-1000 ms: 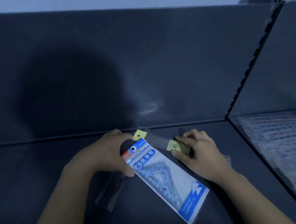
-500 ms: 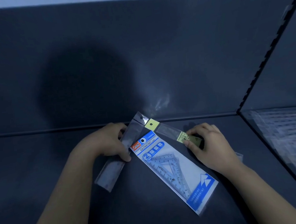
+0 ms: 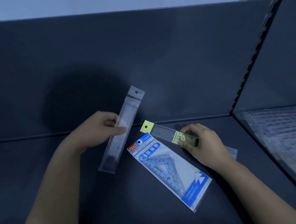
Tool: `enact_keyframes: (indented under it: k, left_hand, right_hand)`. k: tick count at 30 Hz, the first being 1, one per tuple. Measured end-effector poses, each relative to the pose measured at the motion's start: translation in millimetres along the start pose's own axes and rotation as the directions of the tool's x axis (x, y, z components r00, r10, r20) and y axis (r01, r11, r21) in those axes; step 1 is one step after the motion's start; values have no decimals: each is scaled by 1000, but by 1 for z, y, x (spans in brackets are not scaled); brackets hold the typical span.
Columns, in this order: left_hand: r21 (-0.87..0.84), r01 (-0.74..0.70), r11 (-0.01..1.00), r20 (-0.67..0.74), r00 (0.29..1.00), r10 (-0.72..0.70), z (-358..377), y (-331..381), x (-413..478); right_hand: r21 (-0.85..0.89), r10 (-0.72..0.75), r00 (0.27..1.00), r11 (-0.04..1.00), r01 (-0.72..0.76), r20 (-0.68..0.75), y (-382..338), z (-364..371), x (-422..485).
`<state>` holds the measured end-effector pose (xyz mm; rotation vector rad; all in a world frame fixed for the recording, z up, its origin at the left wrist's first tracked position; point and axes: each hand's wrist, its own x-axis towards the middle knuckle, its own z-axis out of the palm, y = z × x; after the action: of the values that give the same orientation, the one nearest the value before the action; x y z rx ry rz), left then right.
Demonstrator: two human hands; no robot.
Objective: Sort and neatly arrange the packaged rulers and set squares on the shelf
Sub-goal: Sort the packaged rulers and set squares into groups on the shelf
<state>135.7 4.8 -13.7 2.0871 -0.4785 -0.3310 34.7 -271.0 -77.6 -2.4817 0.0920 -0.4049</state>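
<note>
Left hand (image 3: pixel 98 130) has the long clear plastic ruler pack (image 3: pixel 121 131), thumb and fingers pinching it at the middle. It is up off the dark grey shelf (image 3: pixel 61 194) and tilted, with the punched hang-hole end pointing up against the back panel (image 3: pixel 138 58) and the lower end dark and hard to make out.

Over to the right hand (image 3: pixel 203 146): its fingers are curled onto the yellow-tabbed ruler pack (image 3: pixel 166 132), gripping at the pale yellow label. That label carries black print, mostly too small to read. The yellow header tab with its hole sits near the back edge of the shelf, and the far end of the sleeve pokes out beyond the wrist.

Between the two hands, flat on the shelf and angled, lies the blue-and-white set square pack (image 3: pixel 170 171). "GEOMETRIC" reads clearly on it, with a big "2" in a circle below and a red logo in the corner. See-through blue triangles show inside, and white arrows mark the blue foot band.

Past the notched upright (image 3: pixel 258 54), a stack of clear packs (image 3: pixel 283 143) lies in the next bay.
</note>
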Motion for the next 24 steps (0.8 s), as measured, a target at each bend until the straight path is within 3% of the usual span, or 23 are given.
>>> enact_keyframes:
  k: [6,10,15,21,24]
  left_hand:
    - [-123,6,992,207,978,20,16,18,-8]
    - [-207,-112,972,282,944,169,37,38,-14]
    - [-441,-189,877,139,951,275,64,52,-18]
    - [-667,-194,720,-80,978,190,100,66,-11]
    - [-716,-226,661,-177,974,141,128,83,-9]
  right_hand:
    - [19,47,997,999,-48,59,-7,-10,-1]
    - [-22,60,987,998,-57,147,-16,-25,-7]
    - [2,139,973,990,-142,182,-19,-47,-32]
    - [218,213,966,946,-241,146,-20,-89,-64]
    - [392,314,931,845,-364,187,-11,-100,-78]
